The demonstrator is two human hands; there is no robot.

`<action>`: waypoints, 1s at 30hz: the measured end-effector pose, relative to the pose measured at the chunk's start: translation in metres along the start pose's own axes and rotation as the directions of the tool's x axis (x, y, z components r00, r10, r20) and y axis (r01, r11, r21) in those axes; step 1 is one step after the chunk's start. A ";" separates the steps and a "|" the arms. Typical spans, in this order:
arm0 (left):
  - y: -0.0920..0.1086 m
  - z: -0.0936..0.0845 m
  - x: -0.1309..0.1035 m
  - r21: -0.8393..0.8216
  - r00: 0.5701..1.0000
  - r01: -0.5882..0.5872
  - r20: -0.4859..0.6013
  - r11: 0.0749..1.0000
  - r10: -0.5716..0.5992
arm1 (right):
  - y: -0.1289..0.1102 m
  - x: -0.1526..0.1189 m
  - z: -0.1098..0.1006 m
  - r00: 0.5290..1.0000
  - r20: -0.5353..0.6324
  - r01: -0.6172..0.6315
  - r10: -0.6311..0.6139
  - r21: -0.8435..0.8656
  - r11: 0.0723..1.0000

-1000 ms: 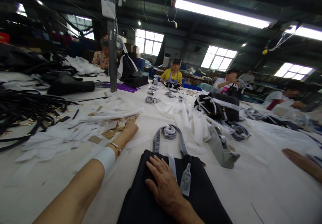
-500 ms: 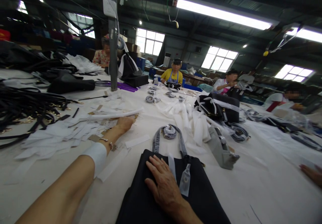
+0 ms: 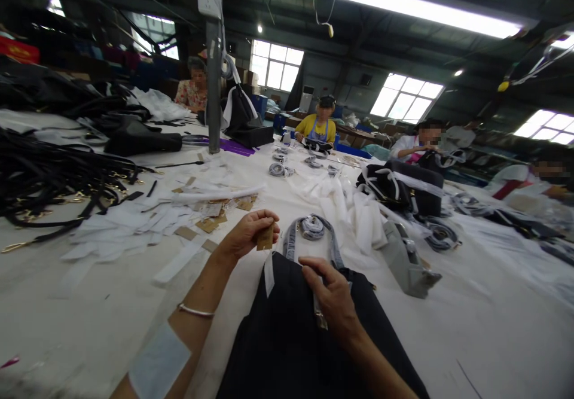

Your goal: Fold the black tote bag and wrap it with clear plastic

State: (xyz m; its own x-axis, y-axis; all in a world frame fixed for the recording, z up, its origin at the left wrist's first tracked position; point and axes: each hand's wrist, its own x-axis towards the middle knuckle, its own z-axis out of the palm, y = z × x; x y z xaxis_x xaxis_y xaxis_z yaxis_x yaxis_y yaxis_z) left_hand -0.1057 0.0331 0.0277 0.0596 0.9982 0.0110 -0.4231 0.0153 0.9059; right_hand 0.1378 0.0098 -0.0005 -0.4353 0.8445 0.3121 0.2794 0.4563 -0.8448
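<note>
A black handbag (image 3: 278,339) lies on the white table in front of me, its wrapped grey handle (image 3: 335,240) pointing away. My left hand (image 3: 251,231) is closed, pinching a small brown tag (image 3: 265,237) just beyond the bag's upper left corner. Over the upper part of the bag is my right hand (image 3: 330,291), its fingers reaching left and a little apart. Beneath it a plastic-covered tab (image 3: 321,320) shows in part. A pale strip (image 3: 269,274) sits on the bag's upper left edge. Within the handle's loop lies a wrapped coiled strap (image 3: 313,227).
Left of my hand are loose white strips (image 3: 121,228) and brown tags (image 3: 210,224). Black straps with gold clips (image 3: 58,177) pile up farther left. A grey tape dispenser (image 3: 406,261) stands at right, with black bags (image 3: 403,186) behind it. Several people sit around the table.
My left hand has come back from the scattered tags to the bag with a brown tag in it. My right hand has lifted from lying flat and shifted right. The view has turned slightly left.
</note>
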 end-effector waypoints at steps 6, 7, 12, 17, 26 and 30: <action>-0.015 0.018 -0.007 -0.161 0.991 0.034 0.134 0.986 -0.013 | -0.028 0.035 -0.010 0.954 0.081 -0.296 0.289 0.421 0.858; -0.015 0.020 -0.008 -0.162 0.987 0.041 0.159 0.986 -0.015 | -0.030 0.039 -0.008 0.945 0.132 -0.326 0.300 0.485 0.811; -0.018 0.021 -0.016 -0.123 0.980 0.025 0.200 0.992 0.000 | -0.033 0.050 0.009 0.892 0.341 -0.447 0.296 0.576 0.684; -0.022 0.017 -0.016 -0.064 0.986 0.028 0.167 0.998 -0.017 | -0.027 0.048 0.008 0.909 0.280 -0.413 0.309 0.511 0.754; -0.025 0.021 -0.013 0.290 0.984 -0.111 0.166 0.950 0.064 | -0.034 0.039 -0.013 0.924 0.173 -0.381 0.341 0.472 0.795; -0.029 0.038 -0.017 0.384 0.935 -0.157 0.354 0.910 0.012 | -0.039 0.037 -0.010 0.941 0.158 -0.338 0.299 0.439 0.833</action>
State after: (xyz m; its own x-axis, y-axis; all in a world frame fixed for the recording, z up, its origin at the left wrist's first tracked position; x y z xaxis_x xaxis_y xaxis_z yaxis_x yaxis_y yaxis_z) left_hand -0.0599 0.0138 0.0169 0.3705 0.9130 0.1709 -0.0476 -0.1651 0.9851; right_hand 0.1191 0.0262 0.0486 -0.4617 0.8866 -0.0275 0.0044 -0.0287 -0.9996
